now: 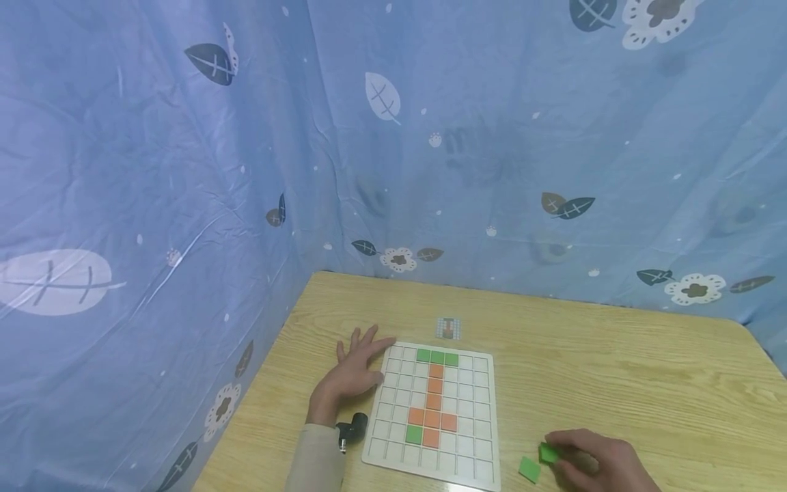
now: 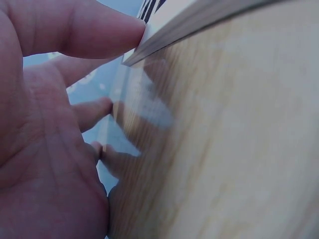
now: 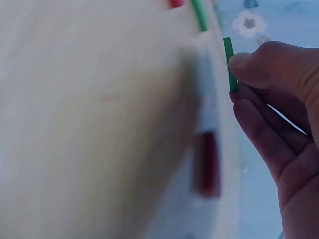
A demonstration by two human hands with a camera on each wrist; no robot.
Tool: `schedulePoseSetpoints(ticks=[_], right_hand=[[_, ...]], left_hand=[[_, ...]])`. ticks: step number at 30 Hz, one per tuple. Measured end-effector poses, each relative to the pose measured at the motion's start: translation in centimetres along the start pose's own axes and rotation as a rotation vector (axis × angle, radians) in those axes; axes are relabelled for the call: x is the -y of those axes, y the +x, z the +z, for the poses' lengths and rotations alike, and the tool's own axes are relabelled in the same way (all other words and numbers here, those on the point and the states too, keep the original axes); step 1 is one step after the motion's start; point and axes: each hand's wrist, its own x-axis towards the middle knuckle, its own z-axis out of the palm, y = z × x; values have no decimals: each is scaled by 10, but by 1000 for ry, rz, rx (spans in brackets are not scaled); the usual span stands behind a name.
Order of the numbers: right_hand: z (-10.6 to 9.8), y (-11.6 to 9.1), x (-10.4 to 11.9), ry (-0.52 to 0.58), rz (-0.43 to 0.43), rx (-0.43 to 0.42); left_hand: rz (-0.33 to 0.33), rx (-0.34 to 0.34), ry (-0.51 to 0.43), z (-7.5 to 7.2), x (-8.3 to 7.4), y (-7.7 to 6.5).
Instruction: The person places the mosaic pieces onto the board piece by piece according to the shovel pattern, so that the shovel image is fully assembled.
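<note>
My left hand (image 1: 347, 376) lies along the left side of a white grid board (image 1: 473, 444), index fingertip at its top left corner. In the left wrist view the thumb (image 2: 107, 32) presses against the board's edge (image 2: 179, 35). On the board, three green tiles (image 1: 437, 357) form a top row above a column of orange tiles (image 1: 434, 386) that widens into a cross, with one green tile (image 1: 414, 434) at its lower left. Right of the board, my right hand (image 1: 605, 461) pinches a green tile (image 3: 229, 59) between thumb and fingers. Beside it lies another green tile (image 1: 529, 469).
A small card (image 1: 449, 328) with a printed grid pattern lies behind the board. Low in the right wrist view is a blurred dark red block (image 3: 207, 164). A blue patterned curtain (image 1: 467, 164) hangs along the back and left of the wooden table (image 1: 584, 369).
</note>
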Motion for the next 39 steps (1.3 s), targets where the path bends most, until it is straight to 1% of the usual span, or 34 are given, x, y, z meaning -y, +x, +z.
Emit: schedulePoseSetpoints(ticks=[2,5,9,12,15,21,28,33,39], right_hand=[[1,5,7,-20,-4,-42],[4,16,18,-38,-38,-99],[13,31,31,-7,-99,-157],[21,40,39,29,-138,-178],[30,47,46,59,-146,-176],[46,58,61,109,-126,-147],[65,67,75,186,-98,-67],[79,69,79,195,-86,-43],[91,69,80,194,-99,-37]], left_hand=[[-4,2,3,0,0,0],[-12,8,8,-1,0,0],[-7,8,23,-1,-1,1],[-6,9,29,-1,-2,2],[-6,11,26,-1,-2,2],[-2,9,18,-2,-2,1],[-2,3,14,-1,-2,0],[1,3,12,-1,-2,0],[5,1,14,-1,-2,0]])
